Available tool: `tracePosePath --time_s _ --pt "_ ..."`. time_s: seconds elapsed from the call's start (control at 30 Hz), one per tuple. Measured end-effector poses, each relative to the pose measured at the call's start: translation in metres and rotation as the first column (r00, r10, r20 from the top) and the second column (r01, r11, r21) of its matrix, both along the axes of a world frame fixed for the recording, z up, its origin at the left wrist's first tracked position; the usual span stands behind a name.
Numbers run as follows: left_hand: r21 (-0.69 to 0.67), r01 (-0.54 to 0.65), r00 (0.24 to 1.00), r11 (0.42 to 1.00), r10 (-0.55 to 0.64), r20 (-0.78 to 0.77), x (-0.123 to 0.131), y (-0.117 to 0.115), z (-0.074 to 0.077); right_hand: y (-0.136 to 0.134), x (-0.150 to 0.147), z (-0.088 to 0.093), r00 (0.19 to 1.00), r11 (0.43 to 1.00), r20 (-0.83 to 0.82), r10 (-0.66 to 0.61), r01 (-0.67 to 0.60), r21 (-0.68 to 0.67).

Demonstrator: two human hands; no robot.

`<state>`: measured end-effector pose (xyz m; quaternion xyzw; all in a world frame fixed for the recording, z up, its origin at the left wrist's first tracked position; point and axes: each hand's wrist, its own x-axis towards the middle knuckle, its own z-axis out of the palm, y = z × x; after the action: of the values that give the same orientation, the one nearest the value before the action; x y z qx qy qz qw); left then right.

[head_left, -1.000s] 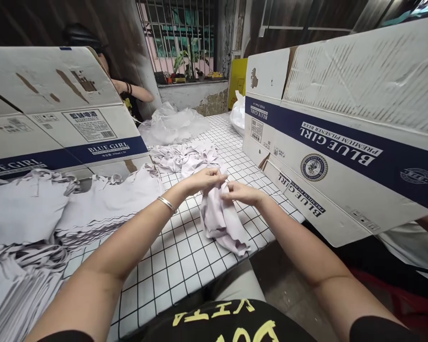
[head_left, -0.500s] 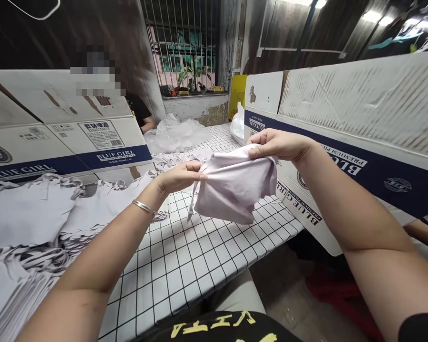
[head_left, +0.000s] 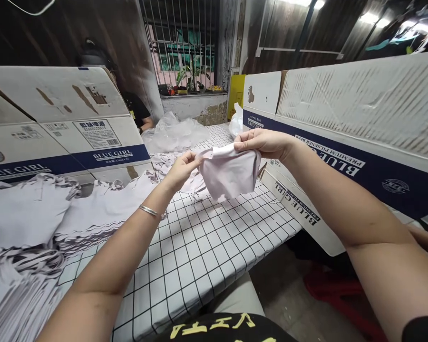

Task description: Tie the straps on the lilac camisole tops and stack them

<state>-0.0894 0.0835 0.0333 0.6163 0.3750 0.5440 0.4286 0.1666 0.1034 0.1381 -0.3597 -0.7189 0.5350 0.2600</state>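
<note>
A pale lilac garment (head_left: 230,173) hangs in the air above the table, its top edge stretched between my two hands. My left hand (head_left: 185,167) pinches its left corner between thumb and fingers. Closed on the upper right edge is my right hand (head_left: 262,142), thumb in front and fingers mostly behind the cloth. The lower edge droops loose over the checked tablecloth (head_left: 199,247). To the left lie stacks of similar lilac garments (head_left: 24,209) with thin straps, and more of them (head_left: 164,164) lie beyond my left hand.
Printed cardboard boxes stand on the left (head_left: 103,128) and right (head_left: 342,114). A heap of clear plastic bags (head_left: 174,133) lies at the table's far end. Another person's arm (head_left: 146,122) shows behind the left box. A red stool (head_left: 338,294) is below, right of the table.
Both hands have shifted with the garment, the right one leftward and the left slightly up. The cloth now hangs flatter and farther from me.
</note>
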Motion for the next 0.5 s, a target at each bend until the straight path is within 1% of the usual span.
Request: tracePosePath --time_s 0.07,0.1,0.13,0.17,0.2,0.23,0.27,0.3,0.37,0.4,0.43,0.5 --pt "-0.044 -0.174 0.985 0.984 0.174 -0.021 -0.002 0.011 0.004 0.004 -0.004 0.001 0.999 1.000 -0.032 -0.021 0.021 -0.012" --pt "-0.059 -0.280 0.960 0.958 0.278 -0.036 -0.001 0.014 0.004 0.006 -0.007 0.001 0.997 0.999 -0.067 -0.039 0.037 -0.027" --pt "-0.053 -0.393 0.919 0.918 0.391 -0.044 0.003 0.014 0.004 0.008 -0.012 0.001 0.992 0.997 -0.108 -0.060 0.055 -0.050" --pt "-0.020 -0.498 0.867 0.867 0.498 -0.038 0.008 0.010 0.002 0.009 -0.017 0.001 0.985 0.994 -0.151 -0.086 0.074 -0.079" --pt "0.034 -0.575 0.818 0.818 0.575 -0.017 0.016 0.002 -0.002 0.011 -0.022 0.001 0.975 0.990 -0.193 -0.114 0.094 -0.109" --pt "0.098 -0.606 0.794 0.790 0.608 0.008 0.025 -0.010 -0.006 0.013 -0.026 0.001 0.962 0.985 -0.233 -0.141 0.112 -0.135" --pt "0.158 -0.586 0.807 0.795 0.590 0.024 0.034 -0.024 -0.010 0.014 -0.031 0.000 0.949 0.980 -0.267 -0.165 0.127 -0.153" --pt "0.201 -0.509 0.856 0.837 0.517 0.015 0.044 -0.039 -0.015 0.015 -0.034 0.000 0.938 0.977 -0.294 -0.184 0.141 -0.163" --pt "0.228 -0.274 0.955 0.934 0.293 -0.050 0.061 -0.064 -0.024 0.017 -0.038 -0.001 0.922 0.974 -0.327 -0.207 0.162 -0.161" --pt "0.214 -0.177 0.977 0.961 0.197 -0.078 0.067 -0.071 -0.027 0.017 -0.039 -0.001 0.919 0.973 -0.332 -0.213 0.170 -0.153" --pt "0.191 -0.117 0.987 0.974 0.136 -0.090 0.070 -0.074 -0.027 0.018 -0.040 -0.001 0.918 0.974 -0.332 -0.217 0.179 -0.142" --pt "0.140 -0.078 0.994 0.987 0.088 -0.067 0.071 -0.068 -0.023 0.021 -0.040 -0.002 0.922 0.976 -0.320 -0.216 0.190 -0.110"
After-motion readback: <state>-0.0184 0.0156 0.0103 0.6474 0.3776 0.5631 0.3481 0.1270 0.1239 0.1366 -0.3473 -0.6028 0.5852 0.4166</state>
